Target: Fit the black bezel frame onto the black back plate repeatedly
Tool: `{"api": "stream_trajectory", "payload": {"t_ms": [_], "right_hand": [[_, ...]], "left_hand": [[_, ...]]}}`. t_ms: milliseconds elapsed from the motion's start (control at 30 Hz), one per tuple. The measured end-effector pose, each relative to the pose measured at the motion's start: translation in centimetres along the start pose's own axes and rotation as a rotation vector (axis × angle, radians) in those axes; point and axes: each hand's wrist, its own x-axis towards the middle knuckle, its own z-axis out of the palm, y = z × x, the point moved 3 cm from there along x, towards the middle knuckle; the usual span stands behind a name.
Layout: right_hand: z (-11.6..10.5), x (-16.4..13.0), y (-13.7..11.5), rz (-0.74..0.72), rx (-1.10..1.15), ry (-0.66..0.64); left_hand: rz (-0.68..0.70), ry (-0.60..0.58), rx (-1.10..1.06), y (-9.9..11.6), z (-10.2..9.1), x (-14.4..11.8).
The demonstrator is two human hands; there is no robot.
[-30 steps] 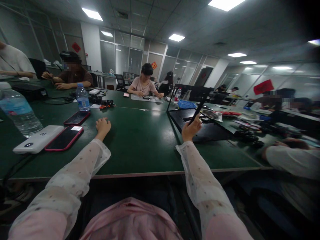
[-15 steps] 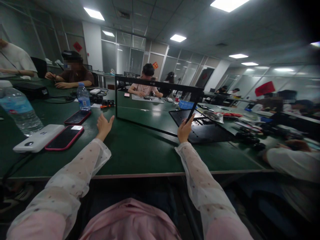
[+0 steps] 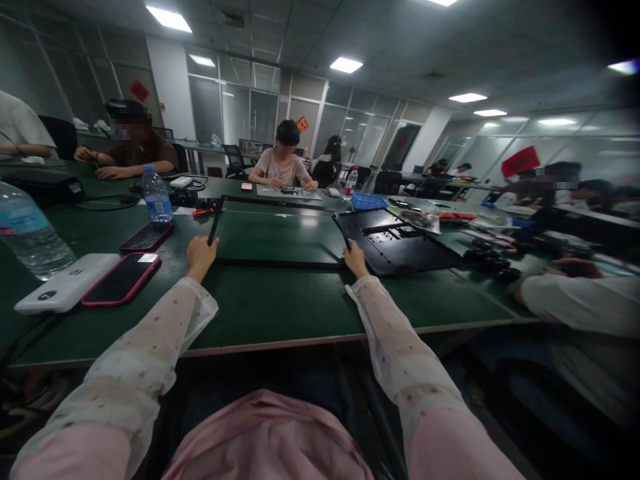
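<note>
A thin black rectangular bezel [image 3: 280, 263], like the front frame of a monitor, is low over the green table, with the tabletop showing through its opening. My left hand [image 3: 201, 258] is closed around its left side near the front corner. At the right side, my right hand [image 3: 356, 259] grips it by the near corner. Whether the bezel touches the table I cannot tell. Just right of my right hand lies a black back panel [image 3: 417, 255] with a cutout showing metal parts; the bezel's right side comes up against or over its left edge.
Left on the table [image 3: 280, 313] are a white power bank [image 3: 75, 280], two phones, the nearer phone [image 3: 121, 279] red-cased, and water bottles, one a small bottle [image 3: 157, 197]. A blue basket [image 3: 369, 201] stands behind the panel. A person [image 3: 283, 160] sits opposite; another person's arm [image 3: 560, 300] is at right.
The bezel has tipped from upright down toward the table. My left hand, open and apart from it before, now holds its left side. My right hand has lowered with it.
</note>
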Motion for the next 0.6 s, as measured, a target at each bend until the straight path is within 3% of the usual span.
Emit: {"api": "stream_trajectory", "payload": {"t_ms": [133, 300, 433, 600], "right_hand": [[-0.14, 0.46, 0.33, 0.024, 0.098, 0.024], [-0.26, 0.86, 0.79, 0.238, 0.366, -0.091], [-0.43, 0.83, 0.73, 0.324, 0.616, -0.103], [-0.87, 0.4, -0.04, 0.377, 0.748, -0.08]], "left_hand": [[-0.008, -0.041, 0.066, -0.48, 0.36, 0.35], [-0.014, -0.051, 0.102, -0.61, 0.43, 0.32], [0.007, -0.052, 0.092, -0.56, 0.42, 0.09], [0.057, 0.014, 0.004, -0.09, 0.66, 0.03]]}}
